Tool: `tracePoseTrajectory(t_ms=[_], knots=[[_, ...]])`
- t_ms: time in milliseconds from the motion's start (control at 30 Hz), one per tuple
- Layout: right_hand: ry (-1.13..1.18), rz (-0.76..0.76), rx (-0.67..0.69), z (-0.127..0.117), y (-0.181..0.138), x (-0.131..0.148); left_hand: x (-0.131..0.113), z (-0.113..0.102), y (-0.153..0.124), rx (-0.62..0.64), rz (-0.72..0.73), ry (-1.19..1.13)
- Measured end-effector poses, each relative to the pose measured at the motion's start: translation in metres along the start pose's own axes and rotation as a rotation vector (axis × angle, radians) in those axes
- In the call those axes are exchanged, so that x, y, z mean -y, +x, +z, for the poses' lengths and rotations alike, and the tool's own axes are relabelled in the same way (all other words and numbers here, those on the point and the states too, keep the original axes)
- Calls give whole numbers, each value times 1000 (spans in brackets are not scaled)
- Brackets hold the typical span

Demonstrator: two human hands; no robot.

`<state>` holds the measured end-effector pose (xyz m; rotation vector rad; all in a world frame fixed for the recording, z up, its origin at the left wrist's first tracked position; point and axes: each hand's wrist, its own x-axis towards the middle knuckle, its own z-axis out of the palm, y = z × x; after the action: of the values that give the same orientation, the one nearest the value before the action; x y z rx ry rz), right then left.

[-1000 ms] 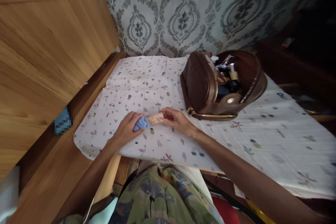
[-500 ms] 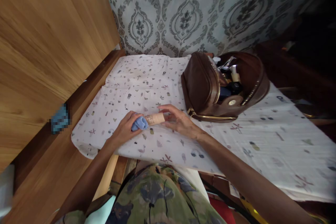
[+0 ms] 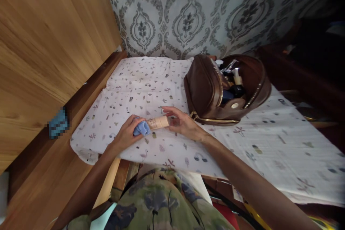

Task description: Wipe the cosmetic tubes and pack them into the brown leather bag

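Right hand (image 3: 183, 123) spread wider at beige bottle (image 3: 159, 123), filled brown bag (image 3: 203, 86) beyond

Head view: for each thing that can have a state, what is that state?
Brown bag: unzipped, open
Blue cloth: bunched
Beige bottle: tilted onto its side
Tablecloth: spread, creased
Left hand: closed on blue cloth
Right hand: curved at bottle's end, grip unclear

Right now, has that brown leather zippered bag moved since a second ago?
No, the bag hasn't shifted against the palm print on the white patterned cloth.
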<state>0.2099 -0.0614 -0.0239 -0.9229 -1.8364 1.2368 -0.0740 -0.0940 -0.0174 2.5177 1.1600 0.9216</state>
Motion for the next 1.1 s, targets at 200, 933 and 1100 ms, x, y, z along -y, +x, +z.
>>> tracePoseTrajectory(t_ms=[200, 933, 1100], knots=[[31, -49, -1, 1, 0, 5, -3, -2, 1, 13, -22, -4], [34, 128, 65, 7, 1, 16, -2, 4, -3, -7, 74, 215], [56, 171, 49, 7, 2, 17, -3, 3, -4, -37, 154, 343]])
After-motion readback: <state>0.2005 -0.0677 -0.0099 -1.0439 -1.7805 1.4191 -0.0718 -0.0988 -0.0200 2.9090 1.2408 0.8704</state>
